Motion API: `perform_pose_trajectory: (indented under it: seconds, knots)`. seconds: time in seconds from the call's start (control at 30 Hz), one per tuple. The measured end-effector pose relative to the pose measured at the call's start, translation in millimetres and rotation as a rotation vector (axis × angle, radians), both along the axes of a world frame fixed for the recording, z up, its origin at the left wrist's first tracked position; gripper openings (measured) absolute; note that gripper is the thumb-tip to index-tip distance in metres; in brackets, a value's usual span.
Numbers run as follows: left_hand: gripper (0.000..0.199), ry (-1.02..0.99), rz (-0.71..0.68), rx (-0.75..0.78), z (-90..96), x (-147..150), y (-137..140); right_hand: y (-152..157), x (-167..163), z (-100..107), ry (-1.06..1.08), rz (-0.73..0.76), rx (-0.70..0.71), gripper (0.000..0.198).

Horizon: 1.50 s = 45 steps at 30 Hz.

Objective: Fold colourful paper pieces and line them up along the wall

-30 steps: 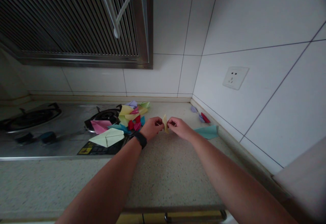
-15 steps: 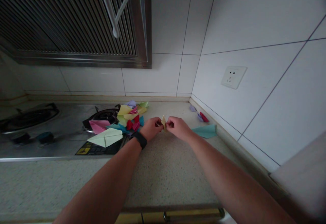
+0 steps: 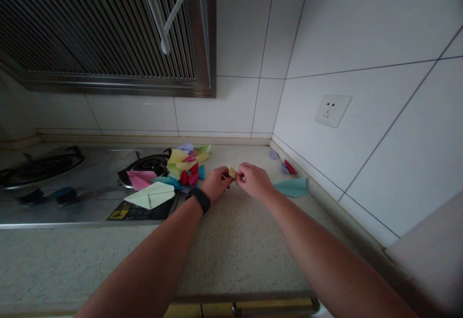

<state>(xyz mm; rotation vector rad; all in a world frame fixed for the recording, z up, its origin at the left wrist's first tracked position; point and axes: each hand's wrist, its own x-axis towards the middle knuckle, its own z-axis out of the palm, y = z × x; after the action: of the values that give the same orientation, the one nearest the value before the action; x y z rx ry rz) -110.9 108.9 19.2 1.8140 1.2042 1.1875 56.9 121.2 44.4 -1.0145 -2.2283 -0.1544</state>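
Note:
A small piece of folded yellow paper (image 3: 232, 172) is held between my two hands above the counter. My left hand (image 3: 217, 183), with a black band on its wrist, pinches the paper's left side. On the right side, the fingertips of my right hand (image 3: 253, 180) are closed on the same paper. Fingers cover most of its lower part, so its full shape is hidden. Close to my left hand lies a pile of folded papers, among them a red one (image 3: 184, 178) and a pale green paper plane (image 3: 150, 195). A teal paper sheet (image 3: 291, 187) rests beside my right forearm.
The pile reaches onto a gas stove (image 3: 97, 207) at the left. Small purple and red folded papers (image 3: 290, 166) lie near the right wall. A range hood (image 3: 119, 86) hangs above, and a socket (image 3: 333, 111) sits on the tiled wall. The counter's front edge (image 3: 246, 294) is below.
The yellow paper has tilted and shows less of itself between my fingers. My hands have drawn slightly closer together around it. The other papers have stayed in place.

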Motion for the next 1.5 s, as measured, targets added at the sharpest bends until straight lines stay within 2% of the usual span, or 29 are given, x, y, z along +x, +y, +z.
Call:
perform_pose_trajectory:
  seconds: [0.1,0.2,0.4,0.53,0.67,0.93,1.23,1.5]
  knots:
    - [0.017,-0.007,0.006,-0.014,4.6,-1.9,-2.5,3.4,1.7,-2.9,0.074,0.051,-0.068,0.006]
    - [0.02,-0.011,-0.004,-0.027,7.9,-4.0,-4.4,13.9,5.8,-9.7,0.206,0.139,-0.247,0.007]
    - [0.041,-0.065,-0.03,-0.042,5.7,-5.0,-2.7,32.0,13.6,-17.5,0.548,0.299,-0.59,0.018]
    - [0.048,-0.087,-0.038,-0.075,3.1,-5.1,-1.3,25.6,12.9,-13.7,0.755,0.424,-0.86,0.02]
    - [0.048,-0.027,-0.068,-0.048,0.3,-5.3,-0.8,14.1,10.2,-7.6,0.817,0.552,-1.084,0.024]
    - [0.049,0.006,-0.075,-0.008,0.6,-4.1,-1.9,12.1,9.8,-7.3,0.805,0.571,-1.154,0.027]
    - [0.048,-0.051,-0.062,-0.023,2.9,-3.5,-2.8,12.7,10.4,-7.9,0.794,0.519,-1.154,0.03]
    - [0.048,-0.06,-0.079,-0.008,9.8,-1.6,-8.9,23.4,12.6,-18.2,0.826,0.508,-1.12,0.031]
